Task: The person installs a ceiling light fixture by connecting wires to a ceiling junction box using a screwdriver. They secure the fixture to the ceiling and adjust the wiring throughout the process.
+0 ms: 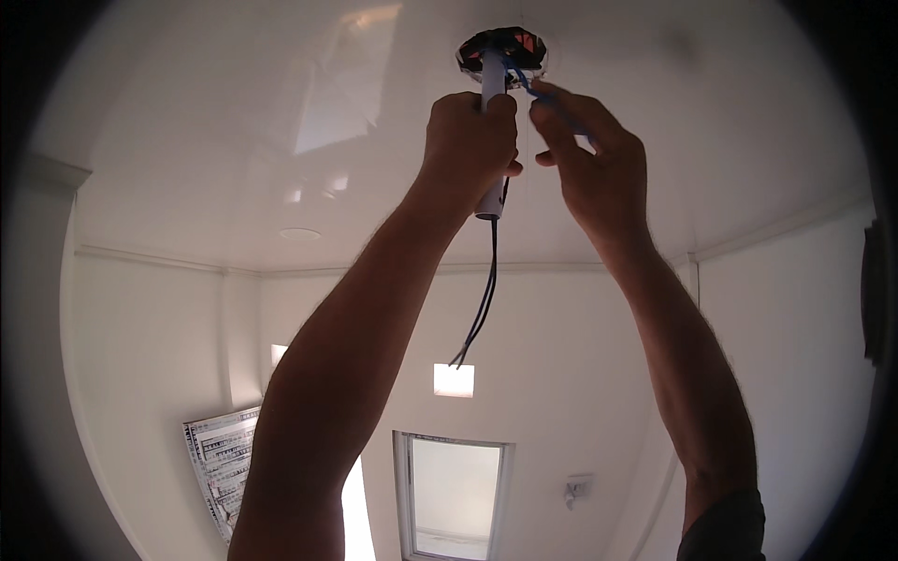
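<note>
Overhead, my left hand point(465, 140) is wrapped round a white plastic pipe point(489, 202) that hangs from a dark hole point(475, 42) in the ceiling. Reddish patches show inside the hole. Two dark cables point(491, 280) come out of the pipe's lower end and dangle. To the right, my right hand point(603, 168) has thumb and fingers closed on a blue wire point(520, 75), which runs from the hole beside the pipe. The wire's other end passes behind the fingers and is partly hidden.
A glossy white ceiling point(215, 122) spreads around the hole, with a flat round disc point(299, 234) on it. Below are a small square opening point(454, 380), a framed window point(456, 496), a wall fitting point(577, 488) and a printed sheet point(224, 458) leaning left.
</note>
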`<state>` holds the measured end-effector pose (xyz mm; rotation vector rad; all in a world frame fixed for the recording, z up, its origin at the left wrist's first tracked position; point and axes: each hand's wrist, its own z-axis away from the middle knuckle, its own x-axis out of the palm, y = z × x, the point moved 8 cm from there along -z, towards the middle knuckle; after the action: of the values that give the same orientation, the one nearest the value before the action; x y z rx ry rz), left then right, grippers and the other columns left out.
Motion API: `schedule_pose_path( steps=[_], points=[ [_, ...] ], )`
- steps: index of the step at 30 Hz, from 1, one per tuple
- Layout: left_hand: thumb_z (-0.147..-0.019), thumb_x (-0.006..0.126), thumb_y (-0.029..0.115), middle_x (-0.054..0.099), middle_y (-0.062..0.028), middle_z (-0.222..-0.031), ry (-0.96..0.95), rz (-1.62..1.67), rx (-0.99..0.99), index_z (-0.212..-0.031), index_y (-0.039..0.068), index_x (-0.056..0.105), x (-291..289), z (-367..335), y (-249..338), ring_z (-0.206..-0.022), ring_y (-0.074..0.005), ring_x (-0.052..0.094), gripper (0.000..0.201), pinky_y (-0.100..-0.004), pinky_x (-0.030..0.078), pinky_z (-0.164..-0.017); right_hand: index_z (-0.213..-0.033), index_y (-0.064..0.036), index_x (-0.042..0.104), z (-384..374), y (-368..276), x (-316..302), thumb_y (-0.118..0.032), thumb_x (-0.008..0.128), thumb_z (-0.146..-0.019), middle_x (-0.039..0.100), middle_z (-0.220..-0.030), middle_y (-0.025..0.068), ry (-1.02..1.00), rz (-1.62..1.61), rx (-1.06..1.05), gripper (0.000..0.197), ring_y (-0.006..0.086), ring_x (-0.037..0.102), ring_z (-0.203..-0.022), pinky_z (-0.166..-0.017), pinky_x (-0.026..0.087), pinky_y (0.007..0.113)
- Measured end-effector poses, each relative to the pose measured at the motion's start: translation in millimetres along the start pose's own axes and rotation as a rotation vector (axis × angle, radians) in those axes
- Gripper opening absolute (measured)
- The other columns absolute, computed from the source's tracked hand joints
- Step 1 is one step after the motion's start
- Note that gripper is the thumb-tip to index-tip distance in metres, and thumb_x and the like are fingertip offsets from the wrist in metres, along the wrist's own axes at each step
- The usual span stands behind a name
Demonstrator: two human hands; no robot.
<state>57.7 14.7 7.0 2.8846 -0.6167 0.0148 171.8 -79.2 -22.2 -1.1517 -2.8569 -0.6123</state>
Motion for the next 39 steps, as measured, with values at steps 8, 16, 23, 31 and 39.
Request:
schedule_pose_path(
  steps=[8,16,23,31,39],
  points=[
    [-0.096,0.052,0.02,0.06,-0.0081,-0.065,-0.028,-0.031,-0.011,-0.081,-0.003,0.062,-9,-3,-1,-0.055,-0.0157,0.058,0.029,-0.0322,0.047,-0.052,-0.135,-0.0103,0.062,9,-15,23,-0.004,0.059,-0.094,0.063,-0.123,0.0076,-0.179,-0.001,-0.132,0.042,0.0159,0.064,-0.11,-0.082,0.06,0.03],
    [-0.097,0.058,0.021,0.062,-0.0066,-0.075,-0.071,0.115,-0.063,-0.093,-0.001,0.064,-10,-4,-5,-0.062,-0.0132,0.057,0.024,-0.0293,0.048,-0.058,-0.144,-0.0128,0.053,7,-5,13,0.006,0.054,-0.087,0.061,-0.124,0.0092,-0.227,0.013,0.036,0.06,0.0187,0.059,-0.116,-0.079,0.062,0.032],
    [-0.092,0.066,0.028,0.061,-0.0068,-0.083,-0.05,0.059,-0.111,-0.103,-0.002,0.066,-17,-7,-15,-0.073,-0.0143,0.057,0.032,-0.0316,0.048,-0.065,-0.136,-0.009,0.059,14,2,-9,0.002,0.052,-0.09,0.066,-0.114,0.0115,-0.106,0.023,0.163,0.047,0.0156,0.066,-0.098,-0.071,0.063,0.03],
    [-0.087,0.071,0.04,0.058,-0.006,-0.083,-0.04,-0.03,-0.1,-0.102,-0.001,0.069,-23,5,-13,-0.072,-0.0159,0.052,0.043,-0.0345,0.045,-0.067,-0.123,-0.0101,0.067,68,-14,-39,-0.011,0.056,-0.101,0.067,-0.109,0.0046,-0.158,0.086,0.231,0.025,0.0105,0.065,-0.098,-0.068,0.061,0.027],
    [-0.091,0.069,0.035,0.072,-0.0141,-0.089,0.073,-0.308,0.135,-0.118,-0.007,0.064,-62,40,-3,-0.089,-0.0208,0.072,0.05,-0.035,0.058,-0.076,-0.098,0.0032,0.07,237,-33,-117,-0.005,0.059,-0.09,0.071,-0.096,0.0146,-0.234,0.406,0.308,0.016,0.0239,0.068,-0.092,-0.08,0.054,0.034]
  ],
)
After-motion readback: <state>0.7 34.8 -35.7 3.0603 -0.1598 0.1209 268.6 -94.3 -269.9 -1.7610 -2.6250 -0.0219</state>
